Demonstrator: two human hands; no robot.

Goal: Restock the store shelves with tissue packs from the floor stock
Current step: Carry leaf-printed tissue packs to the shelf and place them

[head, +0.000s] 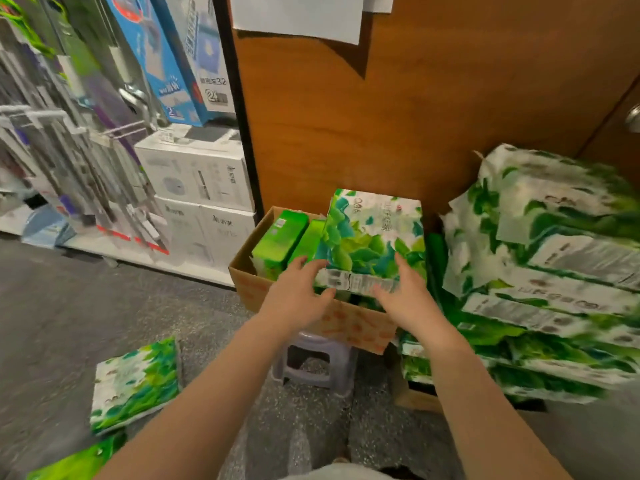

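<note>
Two bare hands, left [298, 292] and right [403, 294], meet one leaf-printed tissue pack [372, 237] atop one brown cardboard box [346, 323] holding two plain green packs [280, 237], with one lilac plastic stool [311, 358] at 6 o'clock and three white cartons [197, 174] at 10 o'clock.

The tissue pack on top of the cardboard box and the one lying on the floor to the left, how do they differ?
The tissue pack on the box rests tilted atop the cardboard box, above the floor; the floor pack lies flat on the grey floor. The left hand and right hand flank the box pack; nothing touches the floor pack. Both share a green leaf print on white wrapping.
</note>
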